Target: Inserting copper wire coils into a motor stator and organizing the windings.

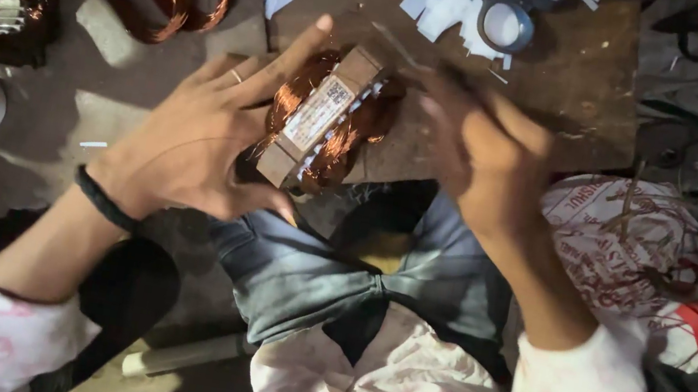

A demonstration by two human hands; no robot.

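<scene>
Left hand (188, 141) fingers splayed, cradling copper-wound coil (324, 121); right hand (478, 156) blurred, grip unclear.

Head cam; close, straight down
</scene>
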